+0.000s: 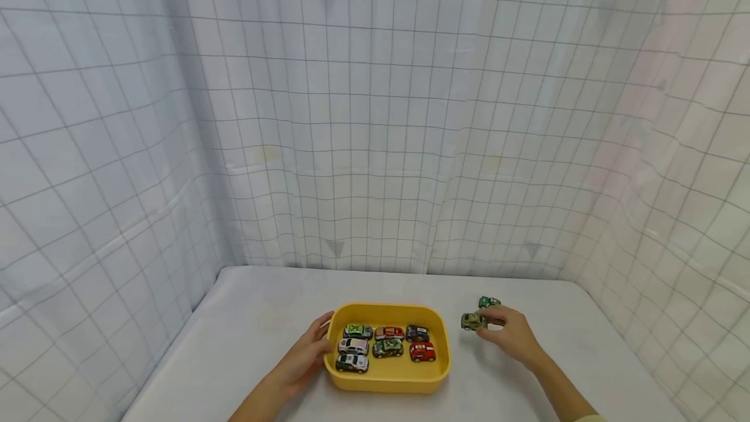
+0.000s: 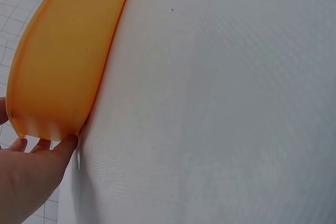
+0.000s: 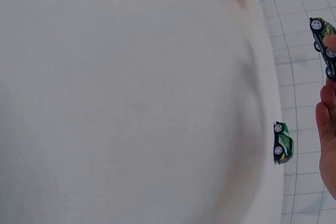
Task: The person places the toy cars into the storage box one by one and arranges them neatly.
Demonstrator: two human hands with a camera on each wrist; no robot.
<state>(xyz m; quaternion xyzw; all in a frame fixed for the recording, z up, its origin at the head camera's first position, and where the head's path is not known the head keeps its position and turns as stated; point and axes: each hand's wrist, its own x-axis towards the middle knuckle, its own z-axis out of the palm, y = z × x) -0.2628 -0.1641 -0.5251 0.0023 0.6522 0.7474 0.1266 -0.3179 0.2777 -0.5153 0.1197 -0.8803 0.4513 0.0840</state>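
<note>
My left hand [image 1: 305, 355] holds the left end of a yellow tray [image 1: 389, 385], its fingers spread along the outer wall. The left wrist view shows fingertips against the end of the tray [image 2: 63, 66]. Inside the tray sit several toy cars, among them a red car [image 1: 422, 351], a camouflage car [image 1: 388, 348] and a white-and-green car [image 1: 352, 363]. To the right of the tray, my right hand [image 1: 515, 337] pinches an olive camouflage toy car [image 1: 471, 322] between thumb and fingers, raised off the table, wheels showing in the right wrist view.
A green toy car [image 3: 283, 143] stands on the white table [image 1: 263, 305], just beyond my right hand in the head view. White grid-patterned curtains [image 1: 375, 116] enclose the table at the back and both sides.
</note>
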